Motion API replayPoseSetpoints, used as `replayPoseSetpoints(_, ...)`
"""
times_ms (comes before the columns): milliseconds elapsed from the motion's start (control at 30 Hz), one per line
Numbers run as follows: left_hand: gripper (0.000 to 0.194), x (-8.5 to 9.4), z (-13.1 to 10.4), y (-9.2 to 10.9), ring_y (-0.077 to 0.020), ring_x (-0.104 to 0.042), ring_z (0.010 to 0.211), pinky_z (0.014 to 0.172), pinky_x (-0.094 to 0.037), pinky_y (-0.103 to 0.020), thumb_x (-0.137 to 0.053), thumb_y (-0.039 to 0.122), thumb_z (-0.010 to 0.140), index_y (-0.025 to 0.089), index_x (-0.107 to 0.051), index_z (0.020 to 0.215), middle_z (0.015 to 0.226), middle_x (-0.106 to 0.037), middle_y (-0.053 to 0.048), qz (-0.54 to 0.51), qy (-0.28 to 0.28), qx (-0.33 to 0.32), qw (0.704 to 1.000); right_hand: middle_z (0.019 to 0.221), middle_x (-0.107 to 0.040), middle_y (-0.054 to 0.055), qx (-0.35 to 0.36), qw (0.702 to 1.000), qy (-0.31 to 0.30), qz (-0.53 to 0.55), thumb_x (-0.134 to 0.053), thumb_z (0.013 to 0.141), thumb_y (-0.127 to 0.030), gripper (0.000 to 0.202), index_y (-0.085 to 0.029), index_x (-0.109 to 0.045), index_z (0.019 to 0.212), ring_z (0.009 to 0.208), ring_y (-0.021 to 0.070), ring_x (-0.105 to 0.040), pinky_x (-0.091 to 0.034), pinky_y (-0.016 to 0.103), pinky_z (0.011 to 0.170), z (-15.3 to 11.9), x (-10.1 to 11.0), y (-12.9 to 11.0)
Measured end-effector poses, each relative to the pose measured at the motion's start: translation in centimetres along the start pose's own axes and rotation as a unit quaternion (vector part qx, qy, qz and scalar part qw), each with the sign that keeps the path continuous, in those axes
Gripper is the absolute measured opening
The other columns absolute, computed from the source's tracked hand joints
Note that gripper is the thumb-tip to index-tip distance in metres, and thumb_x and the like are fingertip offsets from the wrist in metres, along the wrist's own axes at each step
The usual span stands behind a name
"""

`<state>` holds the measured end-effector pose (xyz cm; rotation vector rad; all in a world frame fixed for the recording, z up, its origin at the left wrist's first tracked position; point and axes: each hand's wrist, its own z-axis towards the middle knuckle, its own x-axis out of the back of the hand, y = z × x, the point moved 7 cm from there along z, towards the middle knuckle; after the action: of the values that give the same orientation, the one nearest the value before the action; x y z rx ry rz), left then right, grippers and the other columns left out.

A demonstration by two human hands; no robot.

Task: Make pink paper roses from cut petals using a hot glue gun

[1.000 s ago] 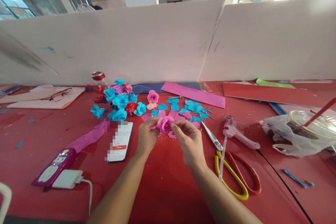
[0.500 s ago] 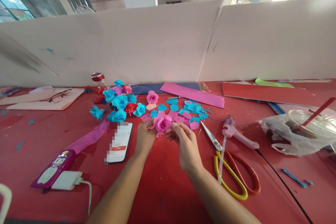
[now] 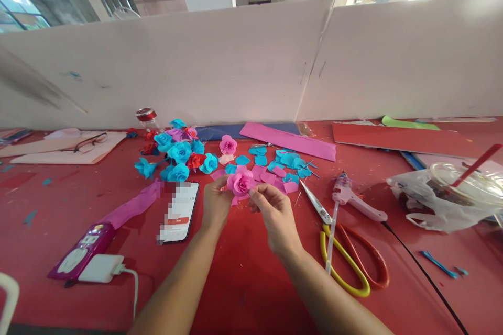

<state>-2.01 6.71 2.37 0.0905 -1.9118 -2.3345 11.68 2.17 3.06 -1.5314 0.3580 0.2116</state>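
A pink paper rose (image 3: 240,182) is held between my two hands above the red table (image 3: 239,272). My left hand (image 3: 216,200) is closed on it from the left; its fingertips are partly hidden behind the bloom. On the other side, my right hand (image 3: 277,210) pinches the edge of a lower right petal between thumb and forefinger. Loose pink petals (image 3: 291,187) and blue petals (image 3: 290,159) lie scattered just beyond the hands. Another pink paper rose (image 3: 228,144) stands farther back, close to a bunch of blue, red and purple paper flowers (image 3: 179,152).
Scissors (image 3: 346,256) and a pink glue gun (image 3: 356,201) with its black cord lie to the right. A bagged cup (image 3: 463,188) is farther right. At left are a phone (image 3: 183,214), a purple power strip (image 3: 80,254) and glasses (image 3: 88,141). A pale partition (image 3: 196,68) closes the back.
The pink rose has shifted slightly left and turned a little in my fingers. My right thumb and forefinger have moved slightly left and down along the petal edge.
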Motion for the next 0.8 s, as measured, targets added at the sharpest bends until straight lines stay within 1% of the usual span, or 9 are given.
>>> replayPoseSetpoints(133,0.017,0.3,0.2,-0.3,-0.0155,-0.055,0.068,0.064,-0.043,-0.025,-0.067,0.022,0.066,0.020,-0.075,0.081,0.066,-0.065,0.002,0.001,0.019,0.001,1.000,0.058,-0.057,-0.003,0.004,1.000,-0.003,0.006,-0.058,0.078,-0.027,0.013,-0.019,-0.060,0.068,0.054,0.0099,-0.047,-0.038,0.024,0.056,0.0,0.0,0.1)
replayPoseSetpoints(200,0.017,0.4,0.2,-0.7,-0.0147,-0.054,0.065,0.061,-0.042,-0.025,-0.068,0.024,0.065,0.019,-0.074,0.080,0.063,-0.063,0.003,-0.009,0.031,0.013,0.999,0.059,-0.058,-0.002,-0.003,1.000,0.000,0.013,-0.056,0.078,-0.026,0.011,-0.019,-0.061,0.071,0.054,0.0102,-0.047,-0.037,0.024,0.056,0.0,0.1,0.2)
replayPoseSetpoints(267,0.018,0.4,0.2,-1.0,-0.0141,-0.053,0.063,0.058,-0.041,-0.024,-0.070,0.026,0.064,0.018,-0.074,0.079,0.061,-0.062,0.003,-0.032,0.039,0.023,0.998,0.062,-0.059,-0.003,-0.028,0.999,-0.010,0.022,-0.058,0.077,-0.027,0.009,-0.019,-0.062,0.079,0.055,0.0104,-0.048,-0.036,0.024,0.056,0.0,-0.1,0.6)
replayPoseSetpoints(333,0.018,0.2,0.1,-1.0,-0.0139,-0.053,0.062,0.057,-0.041,-0.024,-0.070,0.027,0.066,0.017,-0.074,0.081,0.061,-0.062,0.002,-0.058,0.036,0.018,0.998,0.065,-0.059,-0.003,-0.061,0.997,-0.034,0.030,-0.062,0.075,-0.030,0.014,-0.020,-0.061,0.084,0.055,0.0103,-0.048,-0.036,0.024,0.056,0.1,-0.4,1.0)
replayPoseSetpoints(400,0.019,-0.1,0.1,-0.8,-0.0142,-0.054,0.063,0.058,-0.042,-0.025,-0.069,0.026,0.067,0.017,-0.074,0.082,0.064,-0.064,0.001,-0.073,0.023,0.002,0.997,0.064,-0.056,-0.003,-0.076,0.995,-0.051,0.038,-0.065,0.072,-0.033,0.016,-0.020,-0.060,0.080,0.055,0.0100,-0.046,-0.035,0.024,0.055,0.2,-0.7,1.3)
replayPoseSetpoints(500,0.018,-0.2,0.1,-0.4,-0.0154,-0.057,0.068,0.062,-0.045,-0.027,-0.069,0.023,0.066,0.017,-0.074,0.083,0.071,-0.068,-0.001,-0.086,0.005,-0.027,0.996,0.059,-0.051,-0.004,-0.062,0.996,-0.046,0.039,-0.067,0.071,-0.034,0.016,-0.019,-0.059,0.070,0.054,0.0096,-0.043,-0.034,0.024,0.056,0.3,-0.5,1.1)
replayPoseSetpoints(633,0.018,0.3,0.1,-0.1,-0.0168,-0.059,0.072,0.069,-0.047,-0.029,-0.069,0.020,0.065,0.018,-0.074,0.082,0.075,-0.069,-0.001,-0.079,0.026,-0.050,0.995,0.061,-0.053,-0.004,-0.029,0.999,-0.036,0.016,-0.067,0.072,-0.032,0.014,-0.020,-0.061,0.070,0.057,0.0097,-0.043,-0.035,0.024,0.058,0.2,-0.5,0.7)
replayPoseSetpoints(733,0.018,0.4,0.0,-0.2,-0.0151,-0.057,0.070,0.068,-0.046,-0.027,-0.068,0.019,0.064,0.019,-0.073,0.081,0.073,-0.067,0.001,-0.066,0.041,-0.046,0.996,0.064,-0.055,-0.003,-0.033,0.998,-0.051,0.024,-0.068,0.072,-0.031,0.012,-0.019,-0.065,0.074,0.058,0.0098,-0.044,-0.036,0.024,0.058,0.0,-0.8,0.6)
replayPoseSetpoints(800,0.017,0.3,-0.1,-0.6,-0.0135,-0.054,0.067,0.064,-0.045,-0.025,-0.067,0.018,0.065,0.019,-0.073,0.080,0.069,-0.064,0.002,-0.073,0.040,-0.029,0.996,0.062,-0.054,-0.003,-0.046,0.997,-0.057,0.035,-0.071,0.070,-0.031,0.013,-0.019,-0.066,0.071,0.057,0.0094,-0.042,-0.035,0.023,0.057,0.0,-0.9,0.8)
